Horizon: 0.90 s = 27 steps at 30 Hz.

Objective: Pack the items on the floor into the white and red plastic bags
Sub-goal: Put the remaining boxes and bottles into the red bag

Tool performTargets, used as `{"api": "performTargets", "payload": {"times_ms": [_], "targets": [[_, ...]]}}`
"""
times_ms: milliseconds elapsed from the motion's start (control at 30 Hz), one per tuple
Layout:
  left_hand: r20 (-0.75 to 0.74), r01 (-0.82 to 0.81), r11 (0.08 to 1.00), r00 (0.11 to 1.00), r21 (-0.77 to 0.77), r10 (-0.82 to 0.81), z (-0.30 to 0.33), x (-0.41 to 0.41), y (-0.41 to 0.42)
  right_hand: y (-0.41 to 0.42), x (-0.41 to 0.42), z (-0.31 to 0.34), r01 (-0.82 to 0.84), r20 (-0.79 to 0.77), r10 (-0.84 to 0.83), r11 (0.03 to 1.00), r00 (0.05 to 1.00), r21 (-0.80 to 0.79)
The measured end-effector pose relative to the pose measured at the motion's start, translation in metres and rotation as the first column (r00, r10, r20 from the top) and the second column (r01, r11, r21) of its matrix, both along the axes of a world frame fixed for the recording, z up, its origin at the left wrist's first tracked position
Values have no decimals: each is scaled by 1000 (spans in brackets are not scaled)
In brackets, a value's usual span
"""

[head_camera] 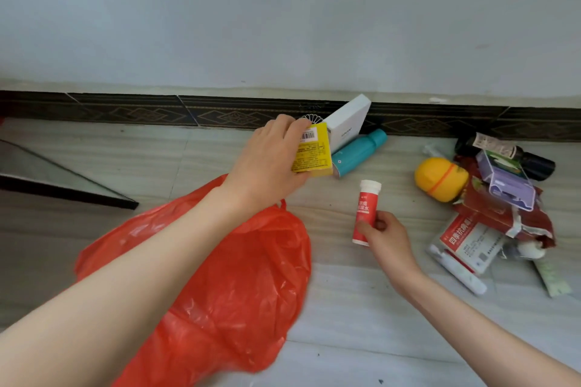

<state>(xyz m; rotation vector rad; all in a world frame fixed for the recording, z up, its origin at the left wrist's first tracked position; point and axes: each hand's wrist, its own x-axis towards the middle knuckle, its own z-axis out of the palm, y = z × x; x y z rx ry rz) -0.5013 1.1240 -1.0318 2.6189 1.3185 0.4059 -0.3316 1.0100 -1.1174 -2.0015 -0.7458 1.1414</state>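
A red plastic bag [226, 276] lies crumpled on the floor under my left forearm. My left hand [270, 160] grips a yellow box [314, 151] with a barcode, held above the floor past the bag. My right hand [386, 239] holds a red tube with a white cap [364, 210] upright, right of the bag. Behind the yellow box a white box [347, 122] leans on the skirting and a teal bottle [358, 151] lies on the floor. No white bag is in view.
At the right lies a pile: a yellow round container [438, 177], a dark bottle [509, 151], a clear purple box [509, 185], a red packet [503, 217], a medicine pack [468, 242]. A glass panel [47, 173] lies at the left. The wall with dark skirting [125, 110] runs behind.
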Motion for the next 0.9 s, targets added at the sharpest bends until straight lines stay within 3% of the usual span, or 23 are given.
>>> {"api": "performTargets", "payload": {"times_ms": [133,233,433,567,667,800,900], "targets": [[-35,47,999,998,18,-47,39,-27,-46,-28,-21,24,-74,-10,75,992,997,105],[-129,110,993,986,47,-104,51,-54,-82,-49,-48,31,-162,32,160,984,987,72],[-94,-181,974,981,-138,169,8,-117,-180,-84,-92,34,-408,36,410,912,911,-45],[-218,-304,949,935,-84,280,-27,-136,-185,-77,-113,32,-392,-48,389,916,920,-88],[-281,-299,954,917,-19,282,-44,-133,-171,-53,-131,20,-398,-76,394,916,916,-56],[-333,-364,930,883,-43,330,-66,-125,-160,-27,-150,3,-369,-1,369,928,929,-43],[-290,-429,901,871,-57,396,-76,-127,-165,-33,-157,2,-455,91,465,884,881,-110]]}}
